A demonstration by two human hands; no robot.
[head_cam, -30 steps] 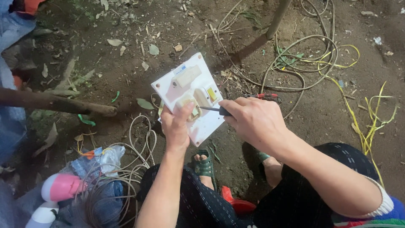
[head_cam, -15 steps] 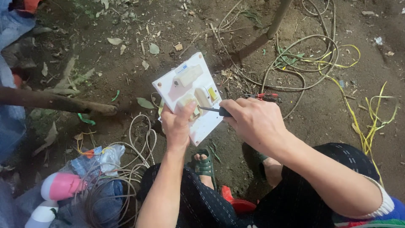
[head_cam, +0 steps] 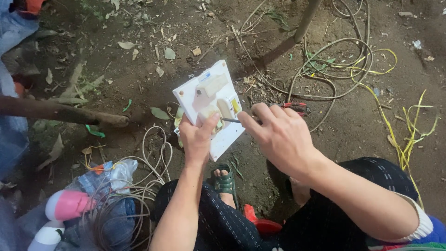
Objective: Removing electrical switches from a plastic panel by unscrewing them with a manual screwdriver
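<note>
Near the bottom, a foot in a green sandal point(head_cam: 226, 182) rests on the dirt, with a bundle of thin wire point(head_cam: 111, 204) to the left. Just above, the left hand point(head_cam: 197, 139) grips the white switch board point(head_cam: 209, 108) from below, thumb pressed on its front. The right hand point(head_cam: 278, 135) pinches a thin screwdriver point(head_cam: 231, 121) (its tip touches the board's middle). In 1 second the board has barely tipped and the tool has stayed at the same spot, so the work there goes on. Farther off, red pliers point(head_cam: 295, 107) lie on the ground, and loops of grey cable point(head_cam: 325, 60) and yellow wire point(head_cam: 395, 125) sprawl to the right.
</note>
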